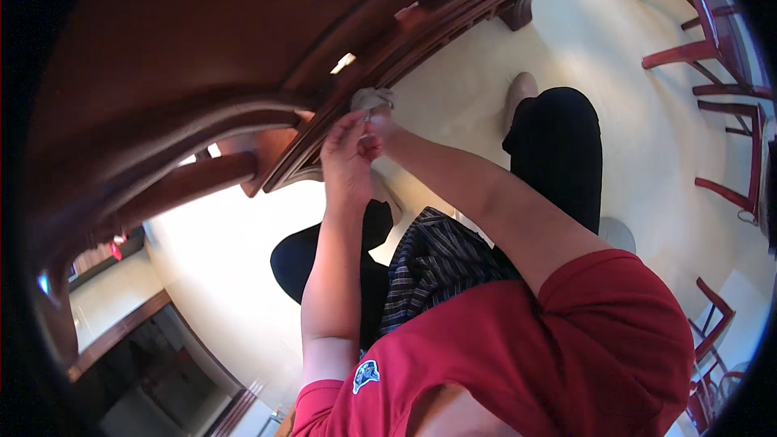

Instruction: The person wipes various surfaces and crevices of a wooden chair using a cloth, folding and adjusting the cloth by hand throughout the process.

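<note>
And here we have it, the big dark reddish-brown piece of curved wooden furniture [186, 32] looming ahead and left of both hands, with the glossy cream floor [218, 243] spreading below and behind them. Its long, moulded dark-wood rail [421, 44] slants past the hands, running off beyond them to the right. In to the bare left hand [348, 146]: thumb and fingertips drawn close together, though what they pinch, I can't tell. The bare right hand [384, 128] crosses to meet it, blurred, its grip unreadable. And smallest, the crumpled grey-beige soft cloth [372, 98], just beyond the right hand, right up by the rail! Its long axis? Bunched up, it offers no clear one, perhaps a touch wider across than deep, folds going several ways, no end plainly pointing anywhere. To work it well, I'd say, gather the loose folds under the right fingers, steady an edge with the left, and follow the rail's length with light, even pressure, easing around the carved corners
</note>
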